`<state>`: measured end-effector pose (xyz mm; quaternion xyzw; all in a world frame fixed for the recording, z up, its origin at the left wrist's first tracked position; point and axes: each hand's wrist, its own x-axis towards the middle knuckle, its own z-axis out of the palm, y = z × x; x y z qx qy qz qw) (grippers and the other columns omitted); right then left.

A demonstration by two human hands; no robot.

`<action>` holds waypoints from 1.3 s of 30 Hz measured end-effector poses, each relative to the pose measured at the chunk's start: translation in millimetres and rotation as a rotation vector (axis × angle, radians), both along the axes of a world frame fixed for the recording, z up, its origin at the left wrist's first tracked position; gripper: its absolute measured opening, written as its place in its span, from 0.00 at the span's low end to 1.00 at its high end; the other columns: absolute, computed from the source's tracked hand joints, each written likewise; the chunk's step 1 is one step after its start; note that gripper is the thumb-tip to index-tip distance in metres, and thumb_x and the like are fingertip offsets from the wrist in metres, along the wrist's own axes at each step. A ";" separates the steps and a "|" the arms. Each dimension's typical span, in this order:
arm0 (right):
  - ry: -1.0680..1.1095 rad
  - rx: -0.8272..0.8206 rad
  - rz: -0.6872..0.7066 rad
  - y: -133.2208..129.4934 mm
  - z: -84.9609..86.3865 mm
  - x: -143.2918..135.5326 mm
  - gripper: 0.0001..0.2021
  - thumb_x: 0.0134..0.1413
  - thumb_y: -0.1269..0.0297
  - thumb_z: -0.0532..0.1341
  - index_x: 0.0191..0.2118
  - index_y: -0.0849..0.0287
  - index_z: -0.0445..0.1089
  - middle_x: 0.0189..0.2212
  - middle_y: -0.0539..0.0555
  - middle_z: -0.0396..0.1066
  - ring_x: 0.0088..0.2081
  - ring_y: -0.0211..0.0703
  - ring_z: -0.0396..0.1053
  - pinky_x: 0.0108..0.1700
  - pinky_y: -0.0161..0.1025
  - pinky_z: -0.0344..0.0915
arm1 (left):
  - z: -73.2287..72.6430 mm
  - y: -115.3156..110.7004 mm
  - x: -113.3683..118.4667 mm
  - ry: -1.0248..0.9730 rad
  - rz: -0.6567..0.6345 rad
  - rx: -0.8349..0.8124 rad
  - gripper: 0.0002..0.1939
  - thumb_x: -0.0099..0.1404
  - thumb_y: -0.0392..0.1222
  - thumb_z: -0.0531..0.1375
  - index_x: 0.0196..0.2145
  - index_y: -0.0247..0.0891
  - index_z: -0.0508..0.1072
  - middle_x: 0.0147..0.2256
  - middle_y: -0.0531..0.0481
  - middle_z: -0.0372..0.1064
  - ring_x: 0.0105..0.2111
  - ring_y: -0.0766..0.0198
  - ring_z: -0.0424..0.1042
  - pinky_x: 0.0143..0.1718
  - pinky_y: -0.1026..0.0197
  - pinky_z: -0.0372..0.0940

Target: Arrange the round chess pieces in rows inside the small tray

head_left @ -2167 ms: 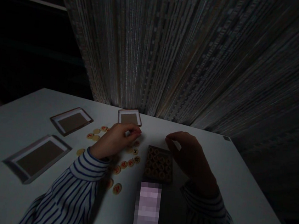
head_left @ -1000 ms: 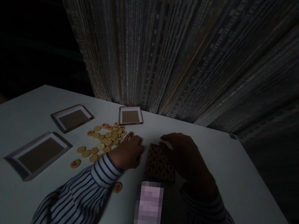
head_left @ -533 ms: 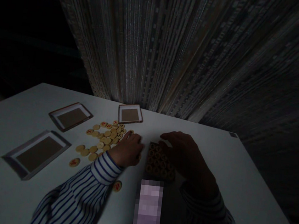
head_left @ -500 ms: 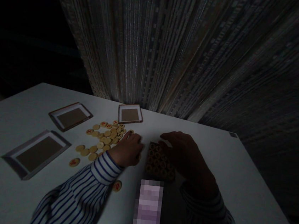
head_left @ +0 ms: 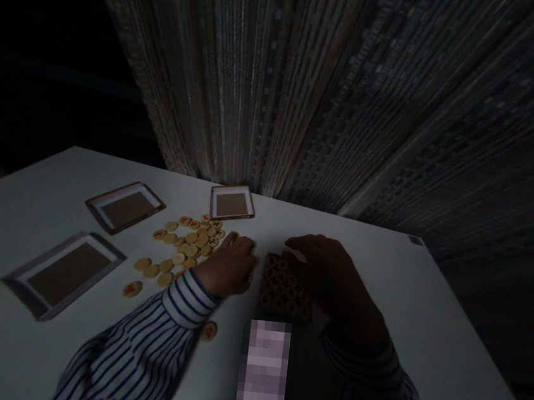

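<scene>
My left hand (head_left: 229,265) is closed, its fingers curled down around a round wooden xiangqi piece (head_left: 234,235) at the right edge of a loose heap of pieces (head_left: 190,250). Another disc partly shows below its knuckles. My right hand (head_left: 323,273) is dark with shadow. Its fingers reach forward with a gap between thumb and forefinger, over the right side of a small box (head_left: 262,313). Rows of xiangqi pieces (head_left: 280,292) with marked faces fill that box. The hand hides part of it, and no piece shows between the fingers.
Two shallow boxes or lids (head_left: 125,207) (head_left: 64,273) lie on the left of the white table (head_left: 402,367), and a third tray (head_left: 233,203) stands at the back. Single red-marked pieces (head_left: 132,289) (head_left: 209,331) lie apart. A striped curtain (head_left: 260,85) hangs behind the table.
Both hands stay almost in place. The whole view shifts very slightly; the pieces and boxes lie as before.
</scene>
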<state>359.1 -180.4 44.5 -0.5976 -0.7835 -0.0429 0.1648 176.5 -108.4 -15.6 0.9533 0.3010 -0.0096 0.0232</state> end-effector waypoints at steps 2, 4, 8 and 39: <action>-0.001 0.001 -0.001 0.2 0.4 0.4 0.10 0.56 0.65 0.58 0.42 0.60 0.71 0.37 0.57 0.75 0.39 0.47 0.70 0.41 0.45 0.63 | 1.0 0.7 0.0 -0.032 -0.011 -0.002 0.10 0.56 0.40 0.57 0.35 0.35 0.75 0.46 0.38 0.64 0.50 0.50 0.61 0.58 0.43 0.47; -0.001 0.001 -0.006 0.5 0.9 0.8 0.10 0.56 0.65 0.58 0.42 0.60 0.71 0.37 0.57 0.75 0.38 0.47 0.70 0.41 0.44 0.63 | 3.2 1.4 0.2 -0.064 -0.010 -0.017 0.10 0.57 0.40 0.57 0.35 0.35 0.75 0.47 0.39 0.64 0.50 0.50 0.61 0.58 0.42 0.45; -0.001 0.015 -0.003 1.3 1.2 2.6 0.10 0.55 0.65 0.59 0.42 0.60 0.71 0.36 0.57 0.75 0.37 0.47 0.71 0.40 0.44 0.63 | 10.7 1.8 0.8 -0.113 -0.011 -0.069 0.08 0.56 0.39 0.57 0.32 0.37 0.75 0.48 0.41 0.64 0.50 0.53 0.62 0.60 0.42 0.43; 0.016 0.068 -0.010 -1.2 1.6 11.6 0.09 0.55 0.66 0.59 0.41 0.62 0.72 0.35 0.59 0.75 0.36 0.49 0.71 0.39 0.47 0.65 | 41.6 2.3 -2.5 -0.543 -0.051 -0.141 0.09 0.56 0.36 0.60 0.38 0.38 0.69 0.36 0.51 0.72 0.40 0.61 0.70 0.57 0.48 0.51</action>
